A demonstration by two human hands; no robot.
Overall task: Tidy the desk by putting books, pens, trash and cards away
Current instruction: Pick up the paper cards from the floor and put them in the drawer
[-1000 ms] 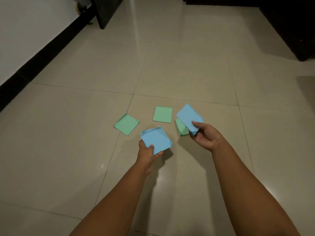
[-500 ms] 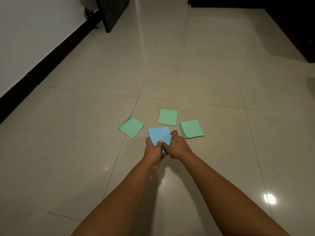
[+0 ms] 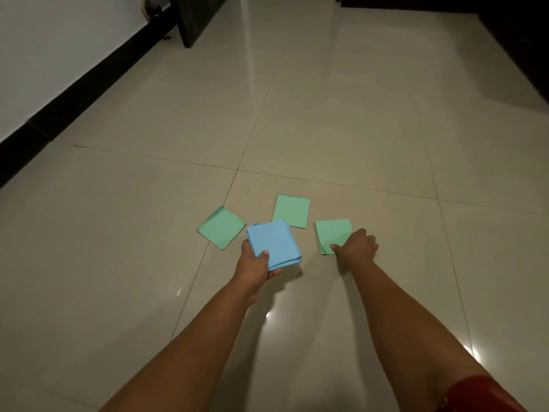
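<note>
On glossy tile, left hand (image 3: 255, 264) grips blue cards (image 3: 273, 243); right hand (image 3: 358, 247) pinches green cards (image 3: 332, 233)

Glossy beige tiled floor (image 3: 326, 129), dark grout lines crossing. Three green cards flat on it: left green card (image 3: 221, 227) rotated diamond-wise, middle green card (image 3: 291, 210) just beyond, right green stack (image 3: 331, 233) of a few sheets, near edge fanned. All three apart, none touching.
</note>
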